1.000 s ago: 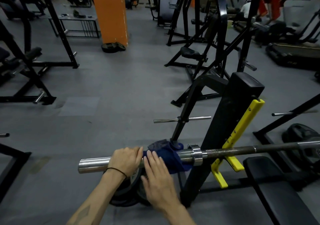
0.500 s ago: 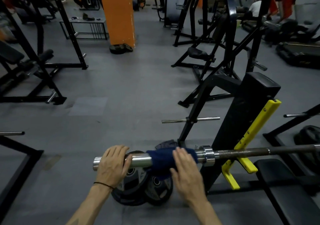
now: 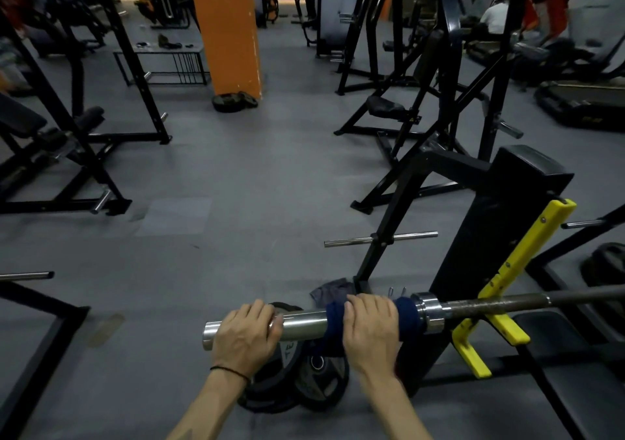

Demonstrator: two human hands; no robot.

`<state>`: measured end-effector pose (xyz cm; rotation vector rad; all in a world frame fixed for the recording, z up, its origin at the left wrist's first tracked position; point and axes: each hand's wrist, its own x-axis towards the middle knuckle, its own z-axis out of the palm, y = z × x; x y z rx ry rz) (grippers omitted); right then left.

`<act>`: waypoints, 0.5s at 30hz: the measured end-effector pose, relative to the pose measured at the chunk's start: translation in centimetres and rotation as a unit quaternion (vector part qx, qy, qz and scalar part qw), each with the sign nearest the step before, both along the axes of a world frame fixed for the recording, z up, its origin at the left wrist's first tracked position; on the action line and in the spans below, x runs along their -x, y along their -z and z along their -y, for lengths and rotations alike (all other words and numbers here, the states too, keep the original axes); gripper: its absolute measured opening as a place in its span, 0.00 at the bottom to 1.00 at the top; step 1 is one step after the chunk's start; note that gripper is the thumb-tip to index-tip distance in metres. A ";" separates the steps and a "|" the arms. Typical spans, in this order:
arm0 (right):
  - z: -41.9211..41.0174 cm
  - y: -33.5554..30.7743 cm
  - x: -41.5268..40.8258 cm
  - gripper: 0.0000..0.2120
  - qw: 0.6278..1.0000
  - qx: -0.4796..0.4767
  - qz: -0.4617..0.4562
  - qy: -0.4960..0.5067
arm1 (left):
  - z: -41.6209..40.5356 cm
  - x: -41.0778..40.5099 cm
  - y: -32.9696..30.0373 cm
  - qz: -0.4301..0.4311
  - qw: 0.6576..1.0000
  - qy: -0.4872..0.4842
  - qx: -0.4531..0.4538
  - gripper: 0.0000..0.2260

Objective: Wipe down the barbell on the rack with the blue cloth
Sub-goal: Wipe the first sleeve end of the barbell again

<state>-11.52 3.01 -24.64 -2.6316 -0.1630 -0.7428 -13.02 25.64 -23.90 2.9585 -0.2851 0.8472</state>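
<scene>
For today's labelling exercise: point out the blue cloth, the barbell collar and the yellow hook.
blue cloth (image 3: 408, 311), head view, on its right end beside the right hand.
barbell collar (image 3: 429, 311), head view, on its shiny front face.
yellow hook (image 3: 507, 329), head view, on its lower prong.

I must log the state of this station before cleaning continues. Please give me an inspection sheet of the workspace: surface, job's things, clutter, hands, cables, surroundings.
Surface: grey floor, a lighter patch on it.
Job's things: barbell lies across the yellow hooks of the rack; blue cloth is wrapped round the chrome sleeve beside the collar.
Clutter: weight plates on the floor under the sleeve; a grey rag behind the bar.
Hands: left hand grips the bare sleeve near its end; right hand grips the cloth over the bar.
Cables: nothing seen.
Surroundings: orange pillar, black machines, bench pad.
</scene>
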 end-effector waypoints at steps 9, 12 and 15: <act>2.5 0.3 -0.3 0.16 0.996 0.071 0.021 -0.053 | -1.2 -2.1 -2.2 -0.201 0.977 -0.023 0.065 0.23; 4.9 0.2 0.2 0.19 0.998 0.031 0.001 0.059 | -2.4 0.8 0.1 -0.034 0.998 0.031 0.042 0.15; -2.1 0.3 1.1 0.16 0.998 -0.011 -0.015 0.056 | -2.0 1.4 1.3 0.004 0.998 0.010 0.063 0.14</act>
